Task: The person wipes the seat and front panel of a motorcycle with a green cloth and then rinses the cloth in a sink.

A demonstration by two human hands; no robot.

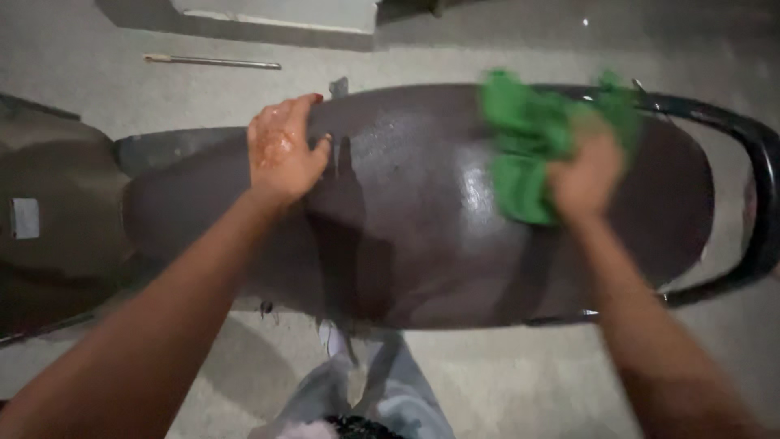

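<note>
Looking down, the nearest thing is the person's own legs in light trousers, standing on a pale concrete floor. Just beyond them stretches a dark brown scooter seat, wet and shiny, running from left to right across the view. The left hand lies flat on the seat's far left part, fingers spread wide and palm down, its skin glistening with water; it holds nothing. The right hand, blurred, is closed around a bright green cloth and presses it onto the seat's right half, the cloth bunched above and to the left of the knuckles. A black grab rail curves around the seat's right end. To the left, the scooter's brown body panel joins the seat. Farther off on the floor, a thin rod lies well apart from the scooter, and past it sits a pale flat slab.
</note>
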